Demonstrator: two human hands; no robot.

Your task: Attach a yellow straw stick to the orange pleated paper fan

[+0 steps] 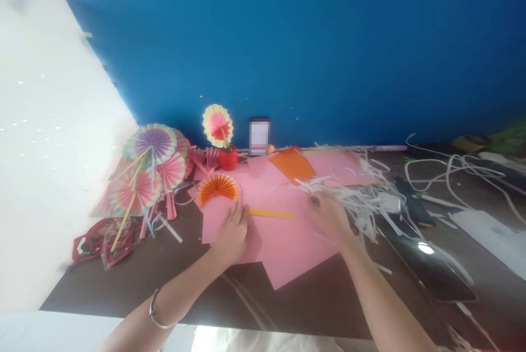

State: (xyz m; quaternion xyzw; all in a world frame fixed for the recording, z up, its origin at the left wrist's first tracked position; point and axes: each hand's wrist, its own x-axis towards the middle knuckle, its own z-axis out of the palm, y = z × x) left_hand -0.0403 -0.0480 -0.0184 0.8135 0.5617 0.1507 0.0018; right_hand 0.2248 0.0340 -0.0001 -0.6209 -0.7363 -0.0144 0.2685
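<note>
My left hand (232, 234) lies flat on a pink paper sheet (283, 248), fingers pointing at an orange pleated half-fan (217, 187) just beyond them. A yellow strip (272, 213) lies on the pink paper between my hands. My right hand (329, 216) is blurred, resting at the edge of a heap of white paper strips (361, 198); a small dark thing shows at its fingertips, but I cannot tell whether it is held.
Several finished paper fans on sticks (150, 168) pile at the left, one standing in a red pot (228, 158). An orange sheet (292, 164), a phone (259, 136) against the blue wall, white cables (456, 168), a dark tablet (431, 264) and red packets (102, 239) lie around.
</note>
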